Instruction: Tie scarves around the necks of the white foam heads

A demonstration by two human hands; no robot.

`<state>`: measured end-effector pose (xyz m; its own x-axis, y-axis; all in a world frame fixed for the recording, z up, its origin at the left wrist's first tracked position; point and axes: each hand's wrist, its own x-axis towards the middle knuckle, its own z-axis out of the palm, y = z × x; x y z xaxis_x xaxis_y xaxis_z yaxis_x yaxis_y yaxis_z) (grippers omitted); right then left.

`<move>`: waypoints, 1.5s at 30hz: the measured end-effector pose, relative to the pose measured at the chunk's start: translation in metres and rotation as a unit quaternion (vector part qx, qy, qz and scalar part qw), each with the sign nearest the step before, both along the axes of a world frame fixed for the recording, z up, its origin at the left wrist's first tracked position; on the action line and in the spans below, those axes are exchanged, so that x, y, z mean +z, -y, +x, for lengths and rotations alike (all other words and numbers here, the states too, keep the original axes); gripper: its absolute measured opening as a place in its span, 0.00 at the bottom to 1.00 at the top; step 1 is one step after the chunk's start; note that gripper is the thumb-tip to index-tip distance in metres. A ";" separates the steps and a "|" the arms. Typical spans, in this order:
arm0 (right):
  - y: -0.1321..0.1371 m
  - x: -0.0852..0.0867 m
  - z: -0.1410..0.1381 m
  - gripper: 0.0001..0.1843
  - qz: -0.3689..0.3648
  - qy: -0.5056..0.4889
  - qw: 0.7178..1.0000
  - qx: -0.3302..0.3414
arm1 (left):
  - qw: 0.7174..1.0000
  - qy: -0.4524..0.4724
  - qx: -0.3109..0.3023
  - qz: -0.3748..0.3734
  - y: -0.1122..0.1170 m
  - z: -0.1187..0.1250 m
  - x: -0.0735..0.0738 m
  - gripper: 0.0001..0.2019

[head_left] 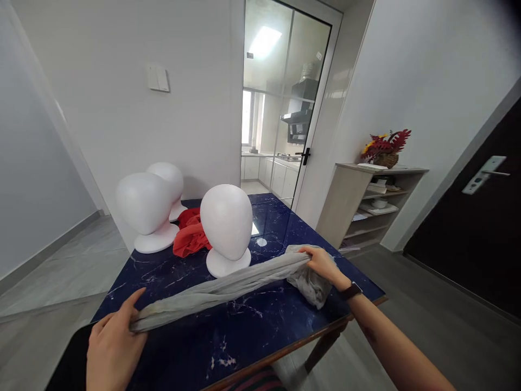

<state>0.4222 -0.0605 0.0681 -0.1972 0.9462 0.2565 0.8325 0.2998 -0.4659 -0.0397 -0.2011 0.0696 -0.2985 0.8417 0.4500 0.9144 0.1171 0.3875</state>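
Note:
A long grey scarf (228, 285) is stretched between my two hands, gathered into a loose band above the table. At its left end, my left hand (116, 336) grips the cloth, the thumb held up off it. My right hand (321, 263) pinches the band farther right, with the rest of the scarf bunched below it on the tabletop. Just beyond the band stands a white foam mannequin head (227, 222), upright on its round base. Behind that head lies a crumpled red cloth (191, 239), partly hidden.
Two more white mannequin heads, a nearer one (144, 203) and a farther one (167, 179), stand at the back left of the dark blue marbled table (260, 320). A shelf unit (350, 201) stands beyond the table's right side. Behind is a glass door (280, 103).

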 end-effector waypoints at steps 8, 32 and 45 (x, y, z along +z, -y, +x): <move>0.018 0.011 0.010 0.41 -0.116 0.117 0.979 0.122 | 0.955 -0.110 -0.169 -0.219 -0.006 0.002 -0.037 0.33; 0.085 0.020 -0.109 0.07 -0.269 -0.156 0.894 0.321 | 0.896 0.050 -0.327 -0.296 -0.010 0.078 -0.002 0.14; 0.060 0.045 -0.083 0.25 -0.419 -0.603 0.590 0.335 | 0.624 0.470 -0.533 -0.325 -0.005 0.074 0.035 0.27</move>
